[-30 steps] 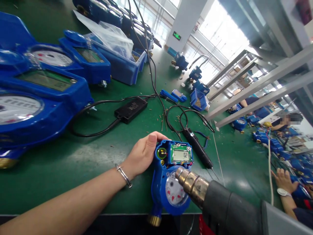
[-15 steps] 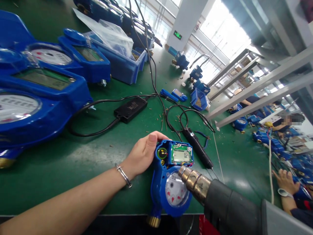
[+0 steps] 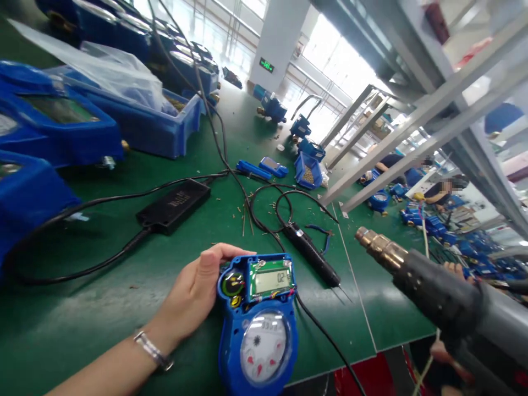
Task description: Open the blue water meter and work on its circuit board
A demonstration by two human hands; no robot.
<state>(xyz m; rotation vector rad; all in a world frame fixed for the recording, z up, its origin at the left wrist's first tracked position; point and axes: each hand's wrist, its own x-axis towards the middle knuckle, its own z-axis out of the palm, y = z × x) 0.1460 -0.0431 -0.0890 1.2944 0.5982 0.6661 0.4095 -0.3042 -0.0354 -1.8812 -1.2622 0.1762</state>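
My left hand (image 3: 193, 297) grips the upper left side of a blue water meter (image 3: 226, 346), its fingers partly hidden behind the housing. The meter's top compartment is uncovered and shows a green circuit board, an LCD (image 3: 272, 279), a round component and thin wires. Below lies the round dial (image 3: 264, 349) under a clear cover. To the right, a heat gun (image 3: 437, 291) with a metal nozzle points up and left, apart from the meter. My right hand (image 3: 451, 360) is on the heat gun, mostly hidden beneath it, with only blurred fingers showing.
A black corded tool (image 3: 313, 253) with thin metal prongs lies beyond the meter. Its cable runs past a black box (image 3: 175, 204). Blue bins (image 3: 136, 129) and other meters (image 3: 61, 118) stand left. Metal posts (image 3: 396, 143) rise at right; co-workers sit beyond.
The heat gun has swung up and right, away from the meter. My left hand has tilted the meter so its face shows more fully. The view has shifted right.
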